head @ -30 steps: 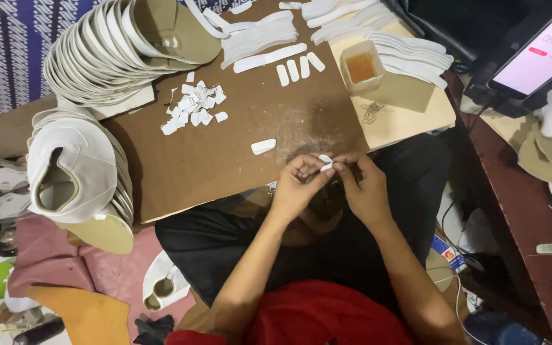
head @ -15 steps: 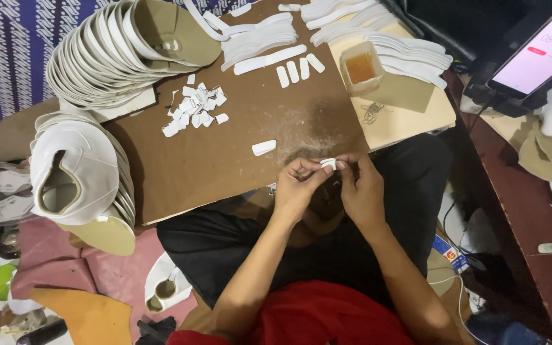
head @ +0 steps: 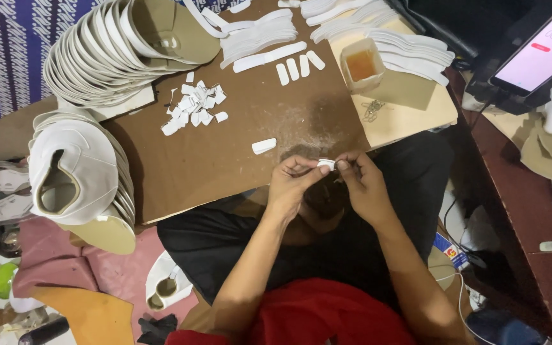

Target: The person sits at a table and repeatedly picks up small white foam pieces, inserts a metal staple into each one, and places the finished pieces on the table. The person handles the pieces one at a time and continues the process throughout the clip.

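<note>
Both hands, left hand and right hand, pinch one small white piece, grips clamped on it, over brown board; another white piece lies nearby.

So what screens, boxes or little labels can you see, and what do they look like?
Phone: upper right, tilted, dark frame, lit pale pink screen.
Small packet: lower right by the floor, flat, blue, red and yellow.
Small white piece: pinched between the left hand and right hand at the board's edge.
Pile of white pieces: on the brown board.
</note>
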